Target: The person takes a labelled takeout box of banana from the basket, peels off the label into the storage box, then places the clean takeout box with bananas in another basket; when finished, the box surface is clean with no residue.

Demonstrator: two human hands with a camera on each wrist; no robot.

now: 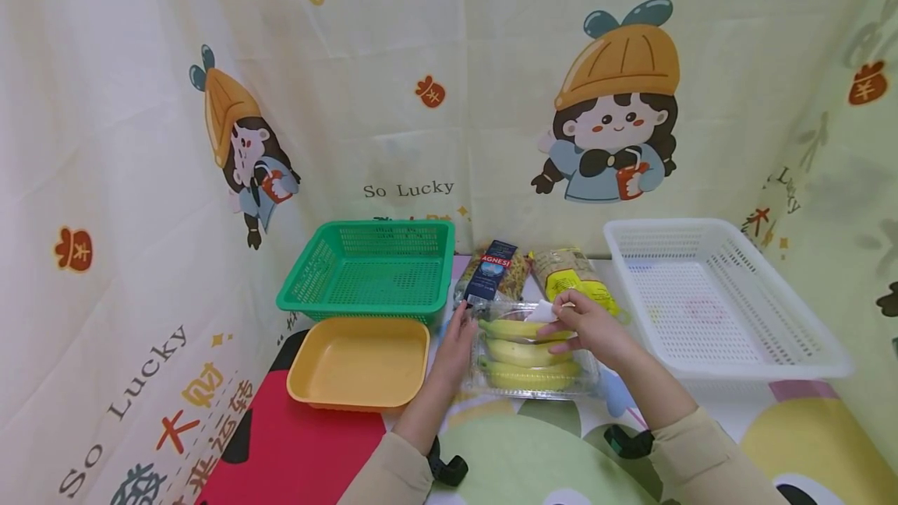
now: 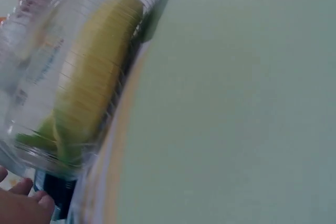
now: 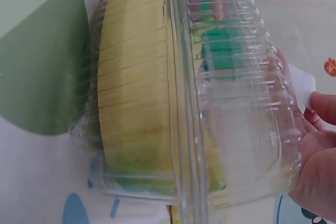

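Observation:
A clear plastic clamshell box (image 1: 540, 393) holding several yellow bananas (image 1: 529, 354) sits on the table in front of me. My left hand (image 1: 452, 351) is at the box's left side, its fingers extended along that edge; in the left wrist view its fingertips (image 2: 46, 201) show close to the end of the box. Over the top right of the lid, my right hand (image 1: 588, 326) pinches a white label (image 1: 541, 312) between thumb and forefinger, the other fingers spread over the lid. The right wrist view shows this label (image 3: 302, 88) standing up from the lid.
Left of the box stand a green basket (image 1: 302, 304) and a shallow orange tray (image 1: 298, 388). A white basket (image 1: 807, 326) is at the right. Behind the box lie a pasta bag (image 1: 496, 265) and a yellow-and-clear bag (image 1: 564, 271). A printed curtain (image 1: 484, 100) hangs behind.

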